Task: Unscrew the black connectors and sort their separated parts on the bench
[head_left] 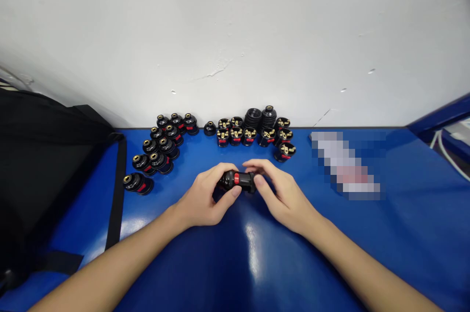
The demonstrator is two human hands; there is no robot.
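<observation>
A black lamp holder [240,180] with a red label lies on its side between my hands, above the blue table. My left hand [205,197] grips its domed cap end, thumb in front and fingers behind. My right hand [284,194] curls around the opposite end, with the thumb and fingertips at its rim. Beyond my hands stand several open lamp holder bodies [236,136] with brass contacts showing. Behind them is a stack of black threaded rings [253,117], and beside it another ribbed stack [269,117] topped by a domed cap with a brass collar.
Several capped lamp holders [161,162] stand in slanting rows at the left. A loose domed cap [209,128] sits near the white wall [235,33]. On the left lies a black bag [44,155] with a strap [116,194]. A blurred-out flat item [345,165] is at the right.
</observation>
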